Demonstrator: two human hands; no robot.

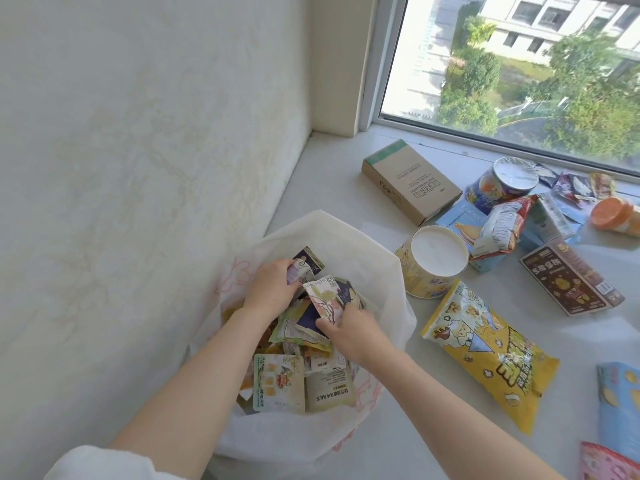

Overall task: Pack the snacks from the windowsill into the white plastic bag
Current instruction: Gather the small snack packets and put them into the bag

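The white plastic bag (349, 237) stands open on the windowsill (433, 427) against the left wall, holding several small snack packets (278, 382). Both of my hands are inside its mouth. My left hand (272, 289) grips a bunch of small packets (306, 266) at the bag's far side. My right hand (353, 332) holds a pale packet with a pink print (323, 299) and dark ones beneath it. On the sill to the right lie a yellow popcorn bag (485, 358), a yellow tub with a white lid (433, 261) and a brown box (410, 181).
Further right lie a dark chocolate box (571, 278), a blue tub (502, 185), a red-and-white packet (502, 226), a blue biscuit box (460, 220), an orange cup (616, 216) and small wrappers. A blue bag (620, 407) and a pink one (606, 462) sit at the right edge. The window (519, 64) is behind.
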